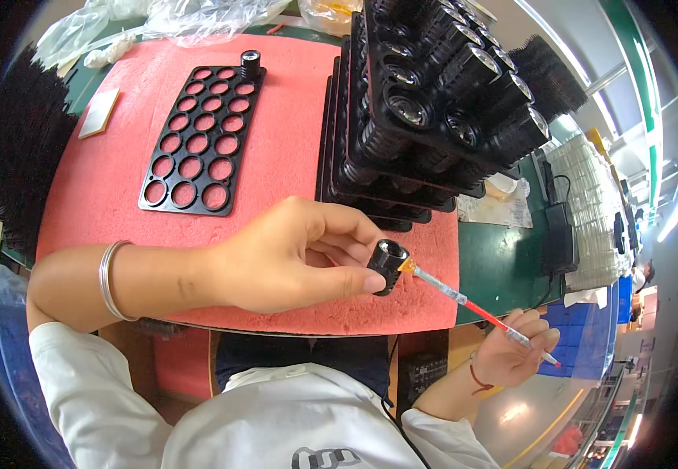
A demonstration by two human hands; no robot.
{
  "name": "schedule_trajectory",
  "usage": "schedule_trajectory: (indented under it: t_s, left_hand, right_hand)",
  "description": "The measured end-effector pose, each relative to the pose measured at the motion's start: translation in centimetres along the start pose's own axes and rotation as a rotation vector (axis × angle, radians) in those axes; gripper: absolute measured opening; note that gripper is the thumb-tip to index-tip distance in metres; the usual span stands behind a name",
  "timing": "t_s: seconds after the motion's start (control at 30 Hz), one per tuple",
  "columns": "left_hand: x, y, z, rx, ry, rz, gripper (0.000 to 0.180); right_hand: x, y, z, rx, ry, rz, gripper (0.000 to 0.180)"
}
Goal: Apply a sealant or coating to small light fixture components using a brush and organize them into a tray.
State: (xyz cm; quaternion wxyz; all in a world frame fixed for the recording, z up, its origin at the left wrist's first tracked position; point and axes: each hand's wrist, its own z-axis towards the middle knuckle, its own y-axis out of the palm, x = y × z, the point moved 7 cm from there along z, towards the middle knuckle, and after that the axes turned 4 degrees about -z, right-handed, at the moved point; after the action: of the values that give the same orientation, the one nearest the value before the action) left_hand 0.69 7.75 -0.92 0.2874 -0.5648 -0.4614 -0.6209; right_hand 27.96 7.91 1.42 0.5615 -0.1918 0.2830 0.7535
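My left hand (276, 262) holds a short black cylindrical lens barrel (387, 273) between thumb and fingers, its glass end tipped upward. My right hand (515, 348) is closed around a slim red-and-clear pen-like tool (476, 305). The tool's orange tip touches or nearly touches the barrel's upper rim; I cannot tell which. Beyond my left hand lies a black tray (169, 202) with rows of round holes. A single similar barrel (251, 66) stands in its far right corner.
A tall stack of black trays (330, 144) filled with barrels rises at the right of the pink foam mat (284, 117). Clear plastic bags (198, 19) lie at the back, and a pale pad (99, 113) at left. A black power adapter (560, 238) sits far right.
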Motion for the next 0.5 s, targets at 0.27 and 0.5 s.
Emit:
schedule_trajectory:
  t_s: [0.27, 0.5]
  left_hand:
    - [-0.1, 0.1, 0.5, -0.051, 0.052, -0.042, 0.027]
    - [3.1, 1.6, -1.7, -0.298, 0.183, 0.257, 0.023]
  right_hand:
    - [-0.4, -0.6, -0.3, 0.069, -0.05, -0.093, 0.018]
    - [2.2, -1.7, -0.3, 0.157, 0.068, 0.179, 0.016]
